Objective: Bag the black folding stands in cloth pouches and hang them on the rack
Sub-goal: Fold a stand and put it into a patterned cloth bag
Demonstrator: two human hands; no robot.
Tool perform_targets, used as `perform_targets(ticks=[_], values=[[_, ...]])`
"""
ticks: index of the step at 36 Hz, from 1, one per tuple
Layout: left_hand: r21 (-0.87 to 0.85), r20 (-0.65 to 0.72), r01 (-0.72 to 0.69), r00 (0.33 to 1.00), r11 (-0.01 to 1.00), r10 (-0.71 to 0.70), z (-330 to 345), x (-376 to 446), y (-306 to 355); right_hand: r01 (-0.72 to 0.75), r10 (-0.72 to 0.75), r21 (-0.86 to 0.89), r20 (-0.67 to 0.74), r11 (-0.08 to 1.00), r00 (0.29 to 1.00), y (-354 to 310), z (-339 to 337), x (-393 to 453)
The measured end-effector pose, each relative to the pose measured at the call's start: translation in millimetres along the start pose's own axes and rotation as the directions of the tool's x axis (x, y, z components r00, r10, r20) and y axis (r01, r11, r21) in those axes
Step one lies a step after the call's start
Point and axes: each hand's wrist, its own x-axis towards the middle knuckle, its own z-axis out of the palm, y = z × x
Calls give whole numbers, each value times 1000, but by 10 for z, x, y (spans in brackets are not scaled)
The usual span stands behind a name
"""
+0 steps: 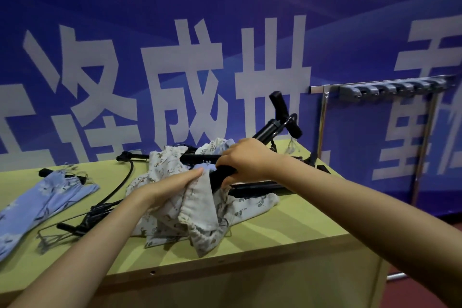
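Observation:
My right hand point(246, 157) grips the thick end of a black folding stand point(268, 127) that slants up to the right above the table. My left hand point(175, 186) pinches the mouth of a cream floral cloth pouch point(200, 210) just left of the stand's lower end. More cream pouches point(162, 162) lie heaped beneath both hands. Another black stand point(255, 186) lies flat under my right wrist. A blue floral pouch point(45, 197) with a stand's black end poking out lies at the left.
The yellow-green table point(275, 227) has its front edge close to me. A loose black stand with a curved cable point(100, 210) lies at front left. A metal rack with grey hooks point(390, 89) stands at the right, past the table's end. A blue banner fills the background.

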Motion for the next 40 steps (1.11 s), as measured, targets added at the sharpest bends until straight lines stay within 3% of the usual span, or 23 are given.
perform_targets(ticks=[5,9,13,16,18,21,25,27,30,33,34,36,38,39,40], values=[[91,-1,-59,998,994,59,90,-47,-38,-85,84,-12,-77,996,994,137,35,8],[75,-217,-207,951,976,218,143,-18,-65,-180,178,-4,-148,984,973,254,-66,35],[135,-319,-281,895,950,310,253,109,58,-242,243,46,-20,969,970,147,294,-25],[97,-433,-221,869,970,241,288,288,-52,-474,537,385,-68,792,841,-171,875,-229],[97,-502,-175,842,980,200,249,384,-138,-504,666,519,-184,690,723,-278,1045,-333],[153,-446,-160,870,975,212,227,387,-142,-487,669,545,-198,683,716,-230,1023,-352],[358,-271,-92,942,929,198,279,355,12,-488,633,504,-162,713,757,-45,1041,-303],[483,-189,-84,962,872,197,332,369,101,-527,646,438,-179,728,742,18,1061,-317],[680,-74,-95,978,727,197,457,405,115,-659,732,324,-221,678,644,108,1043,-403],[725,-5,-146,976,673,217,598,391,44,-779,836,302,-201,549,511,244,998,-588],[724,-2,-166,970,669,242,609,399,-14,-822,881,318,-175,473,440,294,988,-666],[695,-17,-193,959,692,284,617,413,-81,-886,969,394,-85,245,230,400,996,-849],[658,-33,-204,954,725,298,608,444,-144,-880,994,474,104,-20,34,494,987,-988],[648,-38,-206,953,733,301,613,439,-148,-870,974,483,228,-102,13,535,965,-1021],[637,-35,-214,952,741,305,610,445,-165,-870,940,476,339,-129,47,585,955,-1030]])
